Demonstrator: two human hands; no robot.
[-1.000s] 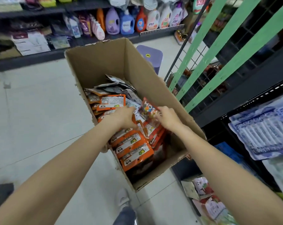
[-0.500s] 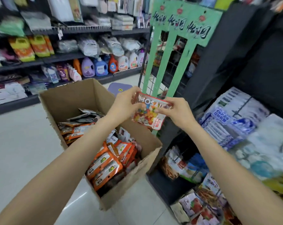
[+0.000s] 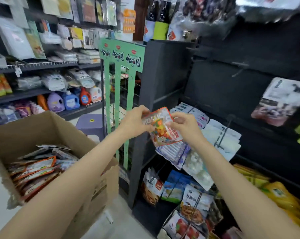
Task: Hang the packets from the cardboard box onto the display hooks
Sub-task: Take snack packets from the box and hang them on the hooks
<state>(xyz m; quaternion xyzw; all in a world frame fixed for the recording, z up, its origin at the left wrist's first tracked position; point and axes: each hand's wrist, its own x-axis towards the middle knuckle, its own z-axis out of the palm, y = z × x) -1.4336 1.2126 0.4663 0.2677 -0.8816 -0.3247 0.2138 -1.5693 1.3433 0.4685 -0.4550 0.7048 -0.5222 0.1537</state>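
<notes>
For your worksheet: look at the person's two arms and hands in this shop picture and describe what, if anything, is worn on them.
Both forearms are bare as far as the picture shows: no sleeves in view. The left hand and right hand wear no gloves, and no watch, bracelet or ring is visible. Slight blur leaves small details uncertain.

Held packet (image 3: pixel 163 125): "MOSAIC". Snack bag (image 3: pixel 195 207), lower rack: "香酥". Green rack header (image 3: pixel 122 55): script illegible.

Detergent bottles (image 3: pixel 71 100); purple stool (image 3: pixel 91 124).
</notes>
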